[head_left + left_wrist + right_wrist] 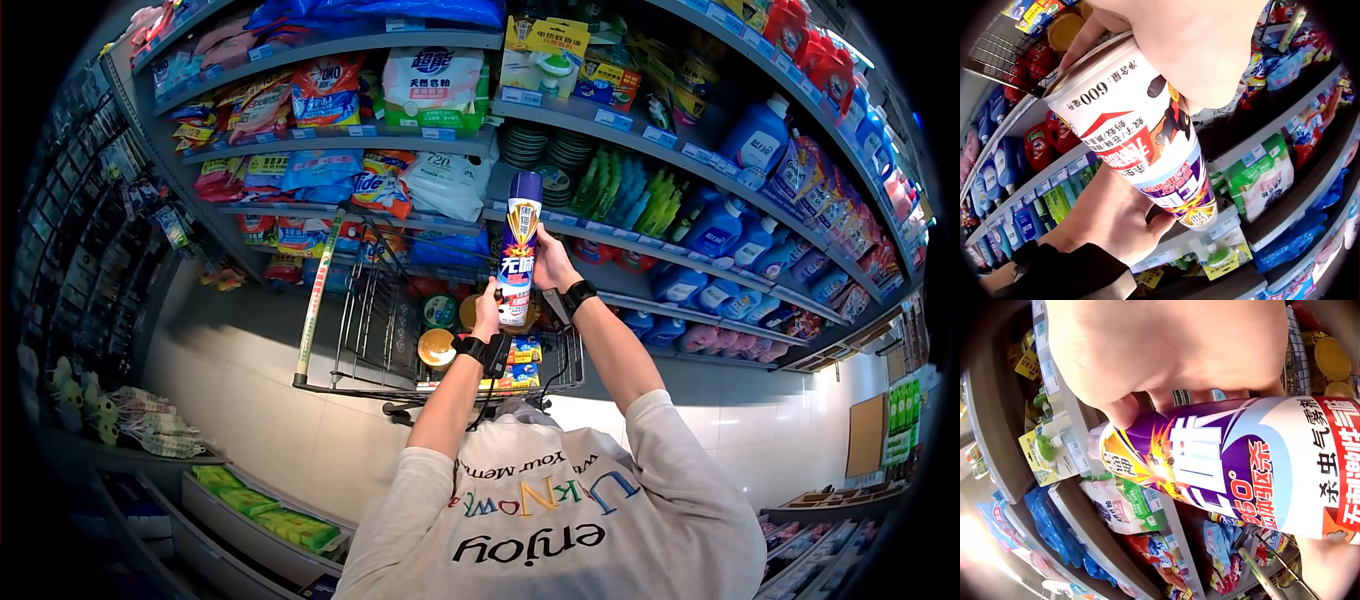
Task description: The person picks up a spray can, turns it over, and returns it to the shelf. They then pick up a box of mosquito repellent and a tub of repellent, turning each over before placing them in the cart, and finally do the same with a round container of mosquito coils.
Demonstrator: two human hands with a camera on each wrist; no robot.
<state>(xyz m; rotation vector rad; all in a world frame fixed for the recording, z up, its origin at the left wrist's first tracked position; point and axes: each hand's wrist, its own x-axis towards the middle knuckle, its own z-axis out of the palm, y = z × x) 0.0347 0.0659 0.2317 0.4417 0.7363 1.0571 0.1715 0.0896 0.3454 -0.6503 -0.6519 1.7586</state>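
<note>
A purple and white spray can (518, 255) is held upright over the cart by both hands. The left hand (487, 312) grips its lower left side, and the right hand (552, 262) holds its right side higher up. In the left wrist view the can (1141, 137) shows its printed side, with the left hand (1197, 50) at its base and the right hand (1107, 215) below it. The right wrist view has the can (1229, 462) across the middle, the right hand's (1166, 350) fingers on its upper part.
A wire shopping cart (375, 300) with boxes (524, 376) and a round golden-lidded container (436, 347) stands below the hands. Shelves ahead hold detergent bags (436, 90), blue bottles (757, 138) and green bottles (598, 185). Green packs (290, 527) lie on a low shelf behind.
</note>
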